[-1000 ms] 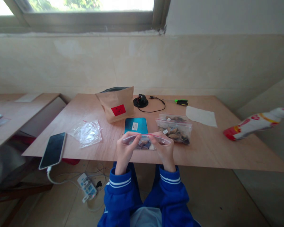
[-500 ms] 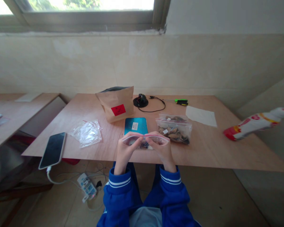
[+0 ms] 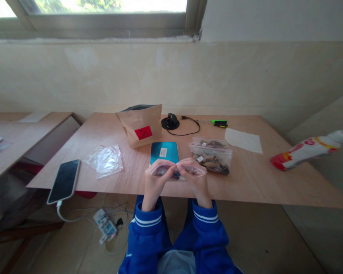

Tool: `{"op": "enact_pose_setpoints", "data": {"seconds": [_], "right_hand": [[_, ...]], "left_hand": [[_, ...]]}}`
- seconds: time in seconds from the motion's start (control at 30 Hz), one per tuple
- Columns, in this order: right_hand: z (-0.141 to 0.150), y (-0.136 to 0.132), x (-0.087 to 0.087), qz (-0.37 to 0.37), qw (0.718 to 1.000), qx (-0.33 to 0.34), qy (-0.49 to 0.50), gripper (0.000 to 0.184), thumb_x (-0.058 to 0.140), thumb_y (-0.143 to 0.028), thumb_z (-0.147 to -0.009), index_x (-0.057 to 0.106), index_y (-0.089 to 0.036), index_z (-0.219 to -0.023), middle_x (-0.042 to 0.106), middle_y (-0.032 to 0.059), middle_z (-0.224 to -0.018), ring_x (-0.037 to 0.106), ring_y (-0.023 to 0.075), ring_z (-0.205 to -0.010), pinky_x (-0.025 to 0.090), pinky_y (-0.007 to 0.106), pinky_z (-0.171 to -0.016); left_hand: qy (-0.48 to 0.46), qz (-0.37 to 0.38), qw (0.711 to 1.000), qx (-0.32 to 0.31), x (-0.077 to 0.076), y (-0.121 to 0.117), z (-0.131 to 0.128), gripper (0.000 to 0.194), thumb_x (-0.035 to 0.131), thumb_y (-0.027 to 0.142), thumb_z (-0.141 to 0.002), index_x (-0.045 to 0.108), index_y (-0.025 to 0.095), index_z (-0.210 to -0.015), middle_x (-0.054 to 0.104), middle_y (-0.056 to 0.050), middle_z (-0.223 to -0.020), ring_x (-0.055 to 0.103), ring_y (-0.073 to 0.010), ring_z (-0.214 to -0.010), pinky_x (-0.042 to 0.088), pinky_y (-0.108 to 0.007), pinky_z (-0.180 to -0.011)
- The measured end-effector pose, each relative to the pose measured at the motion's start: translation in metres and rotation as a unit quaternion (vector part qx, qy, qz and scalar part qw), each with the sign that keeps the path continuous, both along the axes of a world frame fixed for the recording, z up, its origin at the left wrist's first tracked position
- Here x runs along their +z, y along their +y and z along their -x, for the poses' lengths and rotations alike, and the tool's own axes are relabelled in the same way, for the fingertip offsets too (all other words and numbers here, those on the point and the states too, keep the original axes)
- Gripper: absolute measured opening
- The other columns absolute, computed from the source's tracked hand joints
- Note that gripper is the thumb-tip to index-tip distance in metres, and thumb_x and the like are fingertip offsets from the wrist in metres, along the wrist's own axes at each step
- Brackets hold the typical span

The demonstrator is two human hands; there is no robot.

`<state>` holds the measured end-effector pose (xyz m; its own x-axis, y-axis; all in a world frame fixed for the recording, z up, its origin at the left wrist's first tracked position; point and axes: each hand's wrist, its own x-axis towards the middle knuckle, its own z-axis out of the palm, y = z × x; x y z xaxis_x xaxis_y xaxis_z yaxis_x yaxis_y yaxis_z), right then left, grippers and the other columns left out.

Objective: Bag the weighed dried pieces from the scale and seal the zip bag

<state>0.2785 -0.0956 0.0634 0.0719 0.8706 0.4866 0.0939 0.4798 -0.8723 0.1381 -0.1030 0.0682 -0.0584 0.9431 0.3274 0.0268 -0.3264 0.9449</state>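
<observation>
My left hand (image 3: 155,182) and my right hand (image 3: 196,180) both pinch the top edge of a small clear zip bag (image 3: 200,171) with dark pieces inside, held just above the near edge of the wooden table (image 3: 274,179). The fingertips of both hands meet at the bag's middle. Right behind the hands lies a teal flat box (image 3: 164,152). A filled zip bag (image 3: 211,156) of brown pieces lies to the right of it.
A brown paper pouch (image 3: 141,125) with a red label stands further back. Crumpled empty plastic bags (image 3: 105,160) lie at the left, and a phone (image 3: 64,181) overhangs the table's left edge. A black cable device (image 3: 170,121), green tool (image 3: 218,123) and white paper (image 3: 242,140) lie at the back.
My fingers have slid inward along the bag's top edge, from its two ends until the fingertips meet at the middle. The bag has risen slightly.
</observation>
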Motion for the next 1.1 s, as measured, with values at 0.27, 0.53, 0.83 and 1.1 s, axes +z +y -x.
{"op": "enact_pose_setpoints", "data": {"seconds": [0.27, 0.53, 0.83, 1.1], "right_hand": [[0.002, 0.002, -0.004, 0.054, 0.998, -0.007, 0.032, 0.011, 0.067, -0.03, -0.083, 0.073, -0.02, -0.08, 0.073, 0.0031, -0.08, 0.068, 0.0172, -0.075, 0.054, 0.028, -0.069], [-0.008, 0.004, -0.009, 0.112, 0.992, -0.025, 0.051, 0.017, 0.071, -0.037, -0.078, 0.073, -0.02, -0.076, 0.073, 0.0031, -0.074, 0.068, 0.0185, -0.072, 0.055, 0.03, -0.069], [-0.014, 0.0, -0.009, 0.124, 0.991, 0.004, 0.049, 0.023, 0.063, -0.039, -0.086, 0.074, -0.02, -0.08, 0.072, 0.0028, -0.075, 0.067, 0.0184, -0.074, 0.052, 0.028, -0.067], [-0.003, -0.002, -0.002, 0.077, 0.995, -0.031, 0.055, 0.019, 0.064, -0.035, -0.085, 0.073, -0.02, -0.077, 0.071, 0.0029, -0.077, 0.066, 0.0163, -0.075, 0.05, 0.026, -0.068]], "left_hand": [[-0.02, 0.024, 0.999, 0.005, 0.001, 0.002, -0.001, 0.017, 0.067, 0.034, -0.082, 0.071, 0.018, -0.086, 0.072, -0.004, -0.083, 0.068, -0.0155, -0.076, 0.055, -0.025, -0.069], [-0.05, 0.064, 0.997, 0.017, 0.0, 0.003, 0.013, 0.027, 0.063, 0.044, -0.084, 0.067, 0.017, -0.081, 0.071, -0.003, -0.072, 0.067, -0.0148, -0.066, 0.054, -0.026, -0.066], [-0.087, 0.071, 0.993, 0.04, -0.001, 0.001, 0.015, 0.033, 0.055, 0.046, -0.089, 0.068, 0.018, -0.077, 0.068, -0.001, -0.066, 0.063, -0.0135, -0.059, 0.051, -0.024, -0.06], [-0.082, 0.031, 0.992, 0.096, -0.002, -0.001, 0.008, 0.037, 0.051, 0.046, -0.091, 0.066, 0.018, -0.071, 0.068, -0.001, -0.067, 0.063, -0.0124, -0.062, 0.05, -0.023, -0.061]]}}
